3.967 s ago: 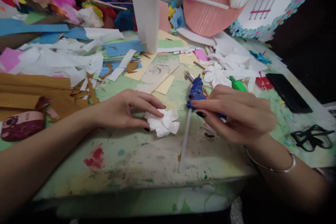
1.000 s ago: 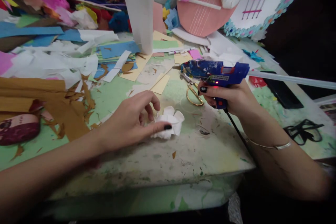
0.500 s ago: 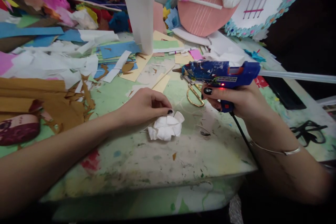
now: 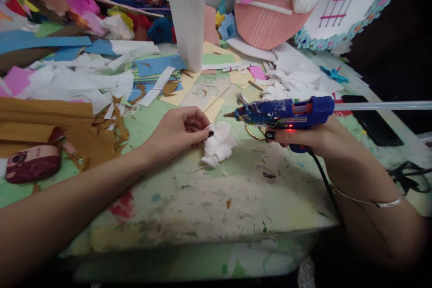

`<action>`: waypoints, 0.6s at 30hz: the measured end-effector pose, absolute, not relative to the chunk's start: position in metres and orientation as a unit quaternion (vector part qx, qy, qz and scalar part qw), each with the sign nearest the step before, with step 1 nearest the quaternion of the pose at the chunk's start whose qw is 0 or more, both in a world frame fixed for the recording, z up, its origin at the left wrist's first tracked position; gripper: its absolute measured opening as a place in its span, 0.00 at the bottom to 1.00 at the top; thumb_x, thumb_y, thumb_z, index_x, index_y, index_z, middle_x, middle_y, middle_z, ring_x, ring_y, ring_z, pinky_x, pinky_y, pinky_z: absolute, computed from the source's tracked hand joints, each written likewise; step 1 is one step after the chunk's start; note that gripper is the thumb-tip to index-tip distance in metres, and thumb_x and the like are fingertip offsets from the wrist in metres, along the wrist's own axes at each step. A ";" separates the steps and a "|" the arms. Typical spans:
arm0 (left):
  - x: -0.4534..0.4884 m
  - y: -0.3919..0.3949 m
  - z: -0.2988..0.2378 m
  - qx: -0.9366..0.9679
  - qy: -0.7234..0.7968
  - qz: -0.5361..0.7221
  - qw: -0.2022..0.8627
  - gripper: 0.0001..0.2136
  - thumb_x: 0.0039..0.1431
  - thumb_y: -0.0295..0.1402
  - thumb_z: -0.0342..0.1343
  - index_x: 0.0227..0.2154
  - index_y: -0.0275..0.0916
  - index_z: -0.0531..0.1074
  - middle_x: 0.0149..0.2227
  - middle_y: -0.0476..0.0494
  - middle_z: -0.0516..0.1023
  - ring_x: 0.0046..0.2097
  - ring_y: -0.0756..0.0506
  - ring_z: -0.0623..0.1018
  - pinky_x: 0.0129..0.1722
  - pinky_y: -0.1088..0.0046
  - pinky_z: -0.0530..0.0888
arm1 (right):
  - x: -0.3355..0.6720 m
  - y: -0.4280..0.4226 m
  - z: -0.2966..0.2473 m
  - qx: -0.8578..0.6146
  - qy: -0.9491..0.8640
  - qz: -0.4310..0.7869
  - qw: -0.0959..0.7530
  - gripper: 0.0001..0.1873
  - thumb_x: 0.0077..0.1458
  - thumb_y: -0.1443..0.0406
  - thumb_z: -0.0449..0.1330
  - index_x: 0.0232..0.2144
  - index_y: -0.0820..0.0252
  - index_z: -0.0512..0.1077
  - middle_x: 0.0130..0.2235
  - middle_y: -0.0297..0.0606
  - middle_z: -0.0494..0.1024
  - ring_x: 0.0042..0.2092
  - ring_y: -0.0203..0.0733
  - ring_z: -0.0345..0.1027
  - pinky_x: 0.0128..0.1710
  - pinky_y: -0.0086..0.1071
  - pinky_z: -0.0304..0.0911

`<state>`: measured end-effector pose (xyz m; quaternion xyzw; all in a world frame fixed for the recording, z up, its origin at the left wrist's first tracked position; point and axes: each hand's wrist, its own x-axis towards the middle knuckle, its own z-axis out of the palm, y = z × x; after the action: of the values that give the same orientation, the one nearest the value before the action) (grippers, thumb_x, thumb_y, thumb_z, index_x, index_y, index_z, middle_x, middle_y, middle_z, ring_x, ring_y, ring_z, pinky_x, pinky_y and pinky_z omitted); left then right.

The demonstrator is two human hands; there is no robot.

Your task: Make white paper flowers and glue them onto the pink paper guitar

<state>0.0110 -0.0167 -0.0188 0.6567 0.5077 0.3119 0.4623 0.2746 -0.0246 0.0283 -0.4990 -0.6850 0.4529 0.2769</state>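
Between thumb and fingers, my left hand [image 4: 182,132] pinches the edge of a white paper flower [image 4: 220,143], tilted a little above the table. Thin white strands trail from the flower's lower left. My right hand [image 4: 303,137] is wrapped round the grip of a blue glue gun [image 4: 283,112] whose red light glows. The gun's nozzle points left, just above and right of the flower, apart from it. A clear glue stick [image 4: 381,105] sticks out of its back. Gold-handled scissors [image 4: 254,131] lie partly hidden behind the gun.
Brown crepe paper [image 4: 43,121] and a maroon mouse-shaped case [image 4: 33,164] lie at the left. A white paper roll [image 4: 194,29] stands at the back, near a pink paper guitar [image 4: 266,22]. At the right are a black phone [image 4: 374,121] and black-framed glasses [image 4: 410,175]. Paper scraps cover the back.
The flower has been raised and turned, its petals now facing more upward. My right hand has lowered the glue gun, bringing its nozzle closer to the flower. The whole view has shifted slightly.
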 end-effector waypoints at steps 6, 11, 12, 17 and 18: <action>0.013 -0.015 -0.021 0.674 0.523 0.305 0.423 0.05 0.47 0.29 0.61 0.29 0.36 0.76 0.30 0.45 0.80 0.31 0.49 0.77 0.33 0.73 0.76 | 0.269 -0.019 0.026 -0.456 -0.729 0.458 0.224 0.06 0.41 0.65 0.64 0.22 0.62 0.71 0.22 0.32 0.68 0.26 0.33 0.55 0.24 0.29 0.55; 0.017 -0.019 -0.017 0.645 0.533 0.321 0.444 0.04 0.47 0.29 0.61 0.28 0.37 0.78 0.30 0.45 0.81 0.33 0.47 0.79 0.36 0.70 0.77 | 0.260 -0.021 0.018 -0.452 -0.730 0.457 0.230 0.07 0.41 0.65 0.65 0.22 0.60 0.70 0.22 0.33 0.69 0.25 0.34 0.58 0.23 0.29 0.57; 0.017 -0.020 -0.016 0.632 0.533 0.326 0.459 0.04 0.47 0.30 0.61 0.28 0.37 0.78 0.30 0.46 0.81 0.32 0.47 0.79 0.36 0.70 0.77 | 0.259 -0.022 0.017 -0.449 -0.732 0.455 0.235 0.06 0.41 0.65 0.65 0.23 0.60 0.71 0.23 0.33 0.70 0.26 0.35 0.59 0.24 0.30 0.58; 0.018 -0.023 -0.011 0.562 0.541 0.344 0.524 0.05 0.48 0.31 0.61 0.28 0.37 0.78 0.29 0.46 0.80 0.30 0.48 0.79 0.34 0.71 0.79 | 0.260 -0.022 0.011 -0.443 -0.742 0.445 0.232 0.08 0.43 0.64 0.66 0.21 0.58 0.70 0.23 0.33 0.70 0.26 0.35 0.58 0.24 0.30 0.59; 0.018 -0.023 -0.011 0.551 0.542 0.346 0.532 0.05 0.48 0.32 0.61 0.29 0.37 0.78 0.29 0.46 0.80 0.30 0.48 0.79 0.33 0.71 0.79 | 0.260 -0.023 0.011 -0.444 -0.742 0.447 0.230 0.09 0.43 0.63 0.66 0.20 0.59 0.69 0.22 0.33 0.69 0.25 0.35 0.57 0.23 0.30 0.58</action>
<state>0.0182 -0.0229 -0.0112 0.5509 0.5422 0.3460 0.5318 0.2597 -0.0226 0.0106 -0.4435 -0.7423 0.4465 0.2298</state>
